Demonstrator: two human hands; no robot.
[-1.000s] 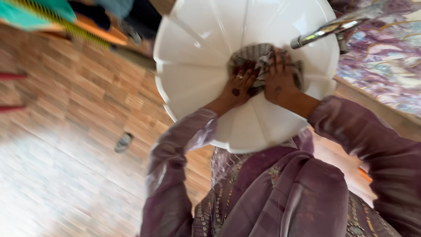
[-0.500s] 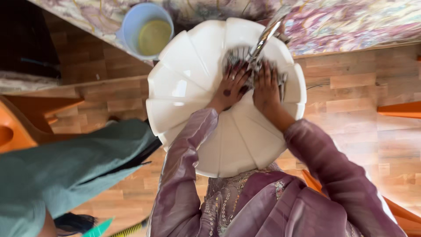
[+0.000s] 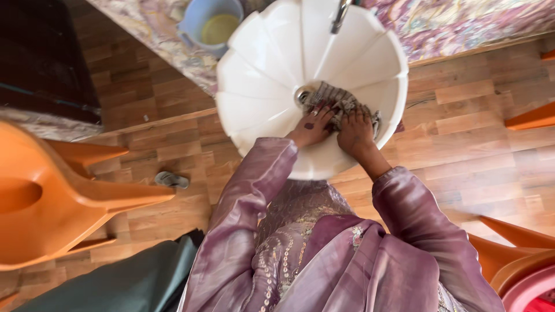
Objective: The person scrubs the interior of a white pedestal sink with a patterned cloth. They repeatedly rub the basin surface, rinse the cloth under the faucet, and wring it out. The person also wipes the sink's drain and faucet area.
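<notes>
We see one white scalloped basin (image 3: 260, 69), one orange chair (image 3: 52, 202), one blue mug (image 3: 199, 23) beside the rim, one faucet (image 3: 339, 14). Our left hand (image 3: 312, 128) and right hand (image 3: 354, 134) press one striped cloth (image 3: 341, 101) beside the drain, fingers curled on it.

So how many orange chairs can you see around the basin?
3: one orange chair at the left, a corner of another at the right edge, and a third at the lower right. Others may sit out of view.

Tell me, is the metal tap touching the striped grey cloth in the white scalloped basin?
Apart. The head view shows bare white basin between the tap and cloth.
</notes>
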